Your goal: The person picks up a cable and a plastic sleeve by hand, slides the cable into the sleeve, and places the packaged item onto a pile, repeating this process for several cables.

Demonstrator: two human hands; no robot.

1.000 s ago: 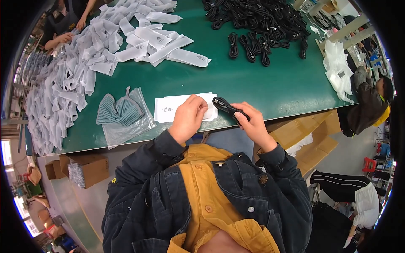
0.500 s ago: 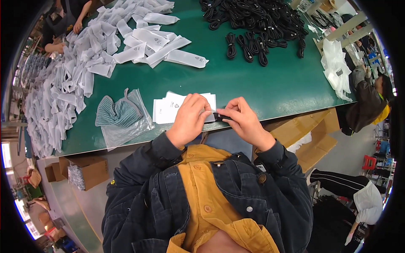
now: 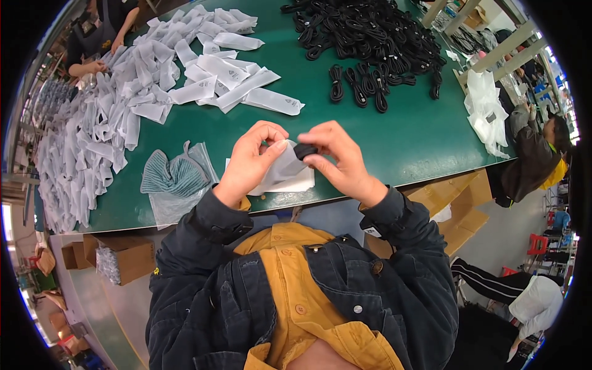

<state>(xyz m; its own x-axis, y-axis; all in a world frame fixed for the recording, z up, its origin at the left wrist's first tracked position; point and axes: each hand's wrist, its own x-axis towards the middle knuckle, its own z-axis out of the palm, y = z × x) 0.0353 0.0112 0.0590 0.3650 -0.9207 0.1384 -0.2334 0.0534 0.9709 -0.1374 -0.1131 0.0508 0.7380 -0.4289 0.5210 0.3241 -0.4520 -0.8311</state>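
My left hand (image 3: 251,159) pinches the upper edge of a translucent white bag (image 3: 285,166), held up just above the green table. Beside it, my right hand (image 3: 343,161) grips a bundled black cable (image 3: 304,151) between thumb and fingers. The cable's end sits at the bag's mouth; whether part of it is inside, I cannot tell. Under the raised bag lies a stack of flat white bags (image 3: 303,184) near the table's front edge. To the left, a teal knitted piece (image 3: 174,171) rests on a clear plastic bag (image 3: 169,208).
A large heap of filled white bags (image 3: 123,105) covers the table's left side. Bundled black cables (image 3: 376,37) are piled at the far right. White plastic wrapping (image 3: 486,111) hangs over the right edge. Cardboard boxes (image 3: 132,254) stand below. A co-worker's hand (image 3: 92,66) touches the heap.
Both hands have lifted away from the stack. A bag has come up in my left hand, and the black cable in my right hand has risen to its mouth.
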